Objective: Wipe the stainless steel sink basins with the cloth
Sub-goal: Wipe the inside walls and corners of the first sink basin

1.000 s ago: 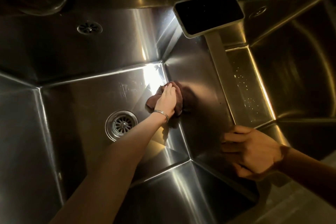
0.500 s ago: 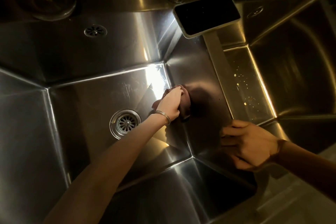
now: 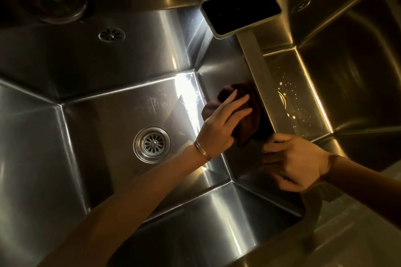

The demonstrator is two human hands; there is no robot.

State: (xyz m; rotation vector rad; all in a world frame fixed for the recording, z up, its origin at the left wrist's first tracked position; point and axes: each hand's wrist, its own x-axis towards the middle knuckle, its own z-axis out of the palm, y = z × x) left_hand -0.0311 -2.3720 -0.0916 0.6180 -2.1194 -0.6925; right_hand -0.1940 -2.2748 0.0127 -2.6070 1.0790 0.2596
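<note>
Stainless basins [image 3: 104,110]: two; brown cloth [image 3: 249,130]: one (bunched). Left hand [image 3: 223,123] flat, pressing cloth against wall; right hand [image 3: 297,162] curled, gripping divider [image 3: 258,71].

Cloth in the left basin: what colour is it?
The cloth is plain dark brown; head view shows it best.

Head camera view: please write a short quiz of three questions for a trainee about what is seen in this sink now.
1. Choose one. The left hand presses the dark brown cloth against:
A. the floor of the left basin
B. the right wall of the left basin
C. the inside of the right basin
2. True or false: the round metal drain strainer in the basin floor is uncovered.
3. Short answer: what lies at the far end of the steel divider strip between the basins?

Key: 1 B. 2 True. 3 The white-edged phone with a dark screen.
</note>
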